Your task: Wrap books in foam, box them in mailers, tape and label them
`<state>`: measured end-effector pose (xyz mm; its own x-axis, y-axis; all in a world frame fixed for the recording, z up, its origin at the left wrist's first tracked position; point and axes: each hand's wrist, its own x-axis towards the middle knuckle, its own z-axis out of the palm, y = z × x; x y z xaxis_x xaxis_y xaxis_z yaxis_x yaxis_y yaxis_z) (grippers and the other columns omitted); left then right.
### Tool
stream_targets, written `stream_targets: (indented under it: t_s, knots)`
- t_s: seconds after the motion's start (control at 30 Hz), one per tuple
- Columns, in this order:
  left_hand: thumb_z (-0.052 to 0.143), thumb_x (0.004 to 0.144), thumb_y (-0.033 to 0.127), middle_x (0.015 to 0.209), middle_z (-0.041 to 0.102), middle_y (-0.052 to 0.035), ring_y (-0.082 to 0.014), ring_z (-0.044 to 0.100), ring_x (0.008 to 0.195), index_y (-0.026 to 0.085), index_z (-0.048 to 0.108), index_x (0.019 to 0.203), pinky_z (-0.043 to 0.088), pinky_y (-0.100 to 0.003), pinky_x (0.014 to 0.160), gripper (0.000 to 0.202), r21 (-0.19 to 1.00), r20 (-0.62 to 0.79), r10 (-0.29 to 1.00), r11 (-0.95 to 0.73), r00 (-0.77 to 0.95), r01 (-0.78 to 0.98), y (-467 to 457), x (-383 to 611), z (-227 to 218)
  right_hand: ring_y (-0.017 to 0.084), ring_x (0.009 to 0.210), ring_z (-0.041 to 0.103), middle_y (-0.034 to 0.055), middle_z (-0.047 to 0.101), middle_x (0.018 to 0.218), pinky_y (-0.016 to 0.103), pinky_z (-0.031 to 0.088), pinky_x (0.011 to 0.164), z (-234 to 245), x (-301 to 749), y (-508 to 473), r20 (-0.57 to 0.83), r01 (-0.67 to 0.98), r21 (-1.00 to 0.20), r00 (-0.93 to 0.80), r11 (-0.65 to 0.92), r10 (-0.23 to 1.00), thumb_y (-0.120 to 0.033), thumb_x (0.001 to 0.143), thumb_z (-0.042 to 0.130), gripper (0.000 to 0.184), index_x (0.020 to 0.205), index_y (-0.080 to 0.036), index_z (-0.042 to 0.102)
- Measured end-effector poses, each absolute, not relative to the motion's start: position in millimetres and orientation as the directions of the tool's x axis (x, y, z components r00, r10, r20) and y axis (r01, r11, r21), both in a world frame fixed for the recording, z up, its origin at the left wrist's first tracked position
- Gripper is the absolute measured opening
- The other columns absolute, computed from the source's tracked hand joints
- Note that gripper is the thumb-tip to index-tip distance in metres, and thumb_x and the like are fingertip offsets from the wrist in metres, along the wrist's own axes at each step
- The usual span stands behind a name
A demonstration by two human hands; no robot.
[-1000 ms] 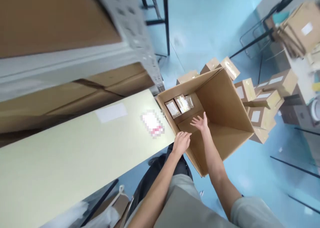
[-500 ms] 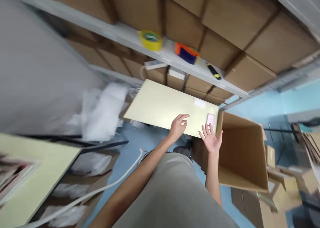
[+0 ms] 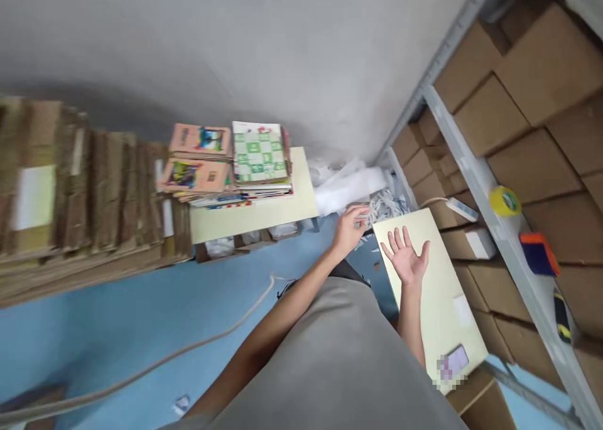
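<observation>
My right hand [image 3: 406, 258] is raised palm up with its fingers spread over the near end of a pale yellow table [image 3: 433, 304], holding nothing. My left hand [image 3: 351, 226] reaches out beyond the table's far corner, fingers loosely curled and apart, near a heap of white plastic wrapping [image 3: 353, 185] on the floor. It holds nothing that I can see. A stack of colourful books [image 3: 226, 163] lies on a second pale table [image 3: 254, 213] to the left.
Flattened cardboard sheets [image 3: 80, 191] are piled at the left. A metal shelf [image 3: 499, 235] at the right carries brown cartons, a yellow tape roll [image 3: 504, 199], an orange-and-blue object [image 3: 539, 254] and a knife [image 3: 561, 317]. A pink phone [image 3: 453, 362] lies on the table. A cord [image 3: 198, 348] crosses the blue floor.
My view has swung left, away from the open carton, toward the book table and the wall. Both hands left the carton and now hover over the table's far end.
</observation>
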<state>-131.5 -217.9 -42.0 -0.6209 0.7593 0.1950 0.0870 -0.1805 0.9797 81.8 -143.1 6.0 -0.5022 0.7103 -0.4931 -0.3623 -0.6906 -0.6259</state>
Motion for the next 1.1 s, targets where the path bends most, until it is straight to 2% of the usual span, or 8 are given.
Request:
stream_targets:
  t_s: [0.13,0.3,0.5,0.67,0.83,0.9,1.0,1.1]
  knots:
    - [0.068,0.090,0.014,0.131,0.077,-0.0109,-0.0226,0.081,0.119,0.021,0.080,0.127,0.073,-0.039,0.101,0.039,0.989,0.120,0.559,-0.138,-0.820,0.050,-256,-215,-44,0.035,0.169,0.050,0.0140,0.075,0.156,0.075,0.031,0.140,-1,-11,-115,-0.536,-0.218,-0.568,-0.634,-0.794,0.558,-0.087,0.097,0.060,0.071,0.133,-0.029,0.081]
    - [0.077,0.086,0.025,0.129,0.080,-0.0124,-0.0237,0.082,0.115,0.022,0.079,0.124,0.073,-0.041,0.100,0.038,0.997,0.025,0.295,-0.071,-0.955,0.005,-306,-312,-37,0.034,0.167,0.052,0.0152,0.077,0.152,0.073,0.032,0.140,-4,-145,-95,-0.538,-0.032,-0.518,-0.765,-0.855,0.354,-0.085,0.101,0.055,0.069,0.133,-0.029,0.080]
    - [0.077,0.079,0.029,0.124,0.085,-0.0140,-0.0256,0.083,0.113,0.019,0.079,0.121,0.071,-0.045,0.104,0.043,0.999,-0.023,-0.039,-0.027,-0.999,-0.022,-378,-379,-35,0.035,0.164,0.054,0.0150,0.079,0.147,0.074,0.035,0.137,12,-299,-104,-0.509,0.206,-0.489,-0.856,-0.848,0.086,-0.082,0.108,0.042,0.071,0.134,-0.028,0.080]
    - [0.075,0.074,0.029,0.118,0.085,-0.0142,-0.0270,0.084,0.109,0.018,0.079,0.118,0.070,-0.049,0.106,0.045,0.999,-0.029,-0.331,-0.029,-0.943,-0.020,-447,-405,-39,0.036,0.161,0.056,0.0148,0.081,0.141,0.076,0.039,0.133,30,-405,-171,-0.475,0.410,-0.484,-0.865,-0.773,-0.161,-0.083,0.109,0.038,0.073,0.134,-0.028,0.078]
    - [0.076,0.088,0.035,0.116,0.084,-0.0114,-0.0239,0.083,0.106,0.019,0.079,0.118,0.069,-0.043,0.103,0.034,0.997,0.064,-0.521,0.001,-0.851,0.075,-514,-429,-13,0.034,0.145,0.070,0.0144,0.083,0.137,0.067,0.050,0.127,51,-469,-287,-0.393,0.614,-0.486,-0.789,-0.621,-0.472,-0.078,0.113,0.039,0.070,0.136,-0.024,0.077]
    - [0.074,0.097,0.038,0.118,0.083,-0.0108,-0.0237,0.081,0.108,0.020,0.079,0.119,0.068,-0.042,0.102,0.029,0.987,0.162,-0.590,0.098,-0.791,0.129,-547,-436,5,0.031,0.137,0.075,0.0140,0.084,0.135,0.061,0.054,0.125,57,-483,-333,-0.382,0.665,-0.502,-0.744,-0.553,-0.548,-0.071,0.115,0.041,0.063,0.134,-0.023,0.078]
    - [0.073,0.104,0.039,0.117,0.081,-0.0106,-0.0252,0.077,0.112,0.021,0.080,0.117,0.063,-0.045,0.106,0.023,0.907,0.392,-0.652,0.391,-0.650,0.155,-605,-447,29,0.026,0.126,0.080,0.0115,0.086,0.131,0.051,0.059,0.120,58,-498,-391,-0.392,0.671,-0.543,-0.734,-0.504,-0.555,-0.059,0.118,0.048,0.049,0.130,-0.023,0.079]
    - [0.077,0.103,0.042,0.124,0.080,-0.0115,-0.0300,0.074,0.123,0.023,0.080,0.121,0.055,-0.053,0.118,0.026,0.784,0.531,-0.546,0.606,-0.648,0.131,-660,-464,37,0.022,0.117,0.083,0.0078,0.088,0.124,0.042,0.063,0.115,48,-510,-436,-0.420,0.641,-0.567,-0.765,-0.516,-0.489,-0.049,0.117,0.058,0.034,0.123,-0.024,0.080]
